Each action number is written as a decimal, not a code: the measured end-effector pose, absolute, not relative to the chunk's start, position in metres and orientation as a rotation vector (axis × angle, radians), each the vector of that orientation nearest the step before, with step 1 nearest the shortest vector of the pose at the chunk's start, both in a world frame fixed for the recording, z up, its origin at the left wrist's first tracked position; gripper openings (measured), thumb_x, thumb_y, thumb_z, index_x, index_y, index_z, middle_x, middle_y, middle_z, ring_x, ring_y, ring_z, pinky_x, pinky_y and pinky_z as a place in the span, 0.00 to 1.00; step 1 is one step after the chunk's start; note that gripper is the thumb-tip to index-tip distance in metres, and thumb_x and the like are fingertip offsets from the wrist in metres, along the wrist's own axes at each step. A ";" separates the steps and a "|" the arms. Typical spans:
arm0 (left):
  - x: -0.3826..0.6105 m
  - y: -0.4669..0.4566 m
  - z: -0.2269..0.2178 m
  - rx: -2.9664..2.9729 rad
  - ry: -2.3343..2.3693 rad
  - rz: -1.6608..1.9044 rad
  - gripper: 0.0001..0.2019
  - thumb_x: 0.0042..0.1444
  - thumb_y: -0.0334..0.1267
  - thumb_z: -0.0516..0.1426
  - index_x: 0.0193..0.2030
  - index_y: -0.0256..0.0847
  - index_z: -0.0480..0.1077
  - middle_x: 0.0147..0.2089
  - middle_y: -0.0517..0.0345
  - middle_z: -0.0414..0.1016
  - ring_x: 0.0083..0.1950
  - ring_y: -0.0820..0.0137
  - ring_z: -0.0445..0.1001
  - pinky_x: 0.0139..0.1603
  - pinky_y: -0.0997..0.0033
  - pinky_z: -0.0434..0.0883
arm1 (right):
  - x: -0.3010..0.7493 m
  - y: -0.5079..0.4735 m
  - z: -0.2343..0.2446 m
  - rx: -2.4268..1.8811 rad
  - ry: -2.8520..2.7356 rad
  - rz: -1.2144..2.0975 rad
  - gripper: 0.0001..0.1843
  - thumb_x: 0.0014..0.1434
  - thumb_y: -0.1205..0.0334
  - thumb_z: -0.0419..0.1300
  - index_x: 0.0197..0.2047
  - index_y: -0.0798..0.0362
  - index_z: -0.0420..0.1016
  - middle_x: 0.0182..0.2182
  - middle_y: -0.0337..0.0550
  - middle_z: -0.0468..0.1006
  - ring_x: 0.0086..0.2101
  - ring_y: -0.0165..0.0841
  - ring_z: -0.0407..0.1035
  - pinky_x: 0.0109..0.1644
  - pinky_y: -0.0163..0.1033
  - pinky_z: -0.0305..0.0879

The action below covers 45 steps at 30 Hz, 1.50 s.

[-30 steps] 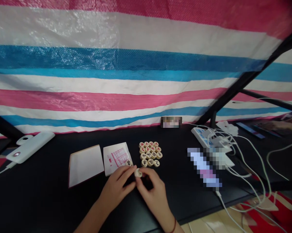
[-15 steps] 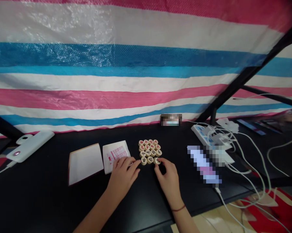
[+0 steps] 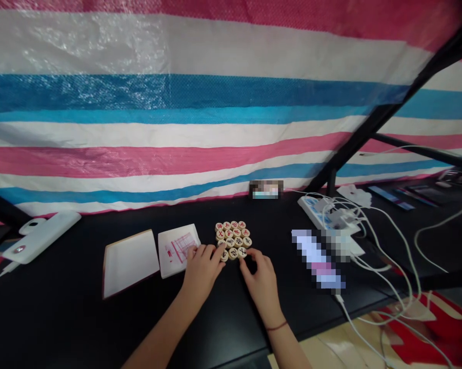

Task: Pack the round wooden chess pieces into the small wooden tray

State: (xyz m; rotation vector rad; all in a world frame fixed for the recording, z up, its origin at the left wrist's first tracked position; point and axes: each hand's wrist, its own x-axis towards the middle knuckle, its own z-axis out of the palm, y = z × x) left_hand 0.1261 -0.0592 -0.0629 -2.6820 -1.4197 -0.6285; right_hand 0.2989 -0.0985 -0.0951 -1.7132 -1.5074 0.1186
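Note:
Several round wooden chess pieces (image 3: 233,237) with red and black characters lie packed in a block on the black table (image 3: 69,312). My left hand (image 3: 202,267) rests at the block's near left corner, fingers stretched out and touching the nearest pieces. My right hand (image 3: 261,277) sits at the near right corner, fingers curled with the tips against a piece at the edge. Neither hand lifts anything.
A folded paper with a red grid (image 3: 178,247) and a white card (image 3: 128,261) lie left of the pieces. A white device (image 3: 38,237) sits far left. A power strip (image 3: 323,215) with tangled white cables (image 3: 384,256) is on the right. A striped tarp (image 3: 177,118) hangs behind.
A second ago both hands held one piece in front of the block. They moved forward to the block's near edge, and the piece is now down among the others.

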 end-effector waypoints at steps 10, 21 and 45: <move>0.130 -0.059 -0.066 -2.672 -1.424 -0.664 0.19 0.59 0.37 0.59 0.58 0.46 0.67 0.42 0.56 0.77 0.45 0.61 0.73 0.51 0.54 0.63 | 0.298 -0.095 -0.096 -1.713 -1.493 0.151 0.11 0.62 0.55 0.55 0.44 0.52 0.71 0.37 0.47 0.75 0.40 0.41 0.68 0.46 0.48 0.68; 0.025 -0.029 -0.055 -2.525 -1.634 -0.662 0.13 0.63 0.37 0.50 0.49 0.43 0.73 0.45 0.51 0.78 0.44 0.59 0.74 0.46 0.58 0.66 | 0.264 -0.101 -0.055 -1.408 -1.561 0.014 0.08 0.60 0.68 0.52 0.40 0.52 0.71 0.37 0.47 0.75 0.41 0.38 0.70 0.46 0.45 0.68; 0.061 -0.050 -0.049 -2.913 -1.412 -0.700 0.16 0.59 0.34 0.53 0.53 0.40 0.70 0.49 0.51 0.78 0.53 0.56 0.71 0.54 0.52 0.66 | 0.218 -0.076 -0.057 -1.262 -2.110 0.370 0.22 0.51 0.77 0.51 0.50 0.53 0.67 0.50 0.52 0.68 0.50 0.41 0.65 0.54 0.47 0.67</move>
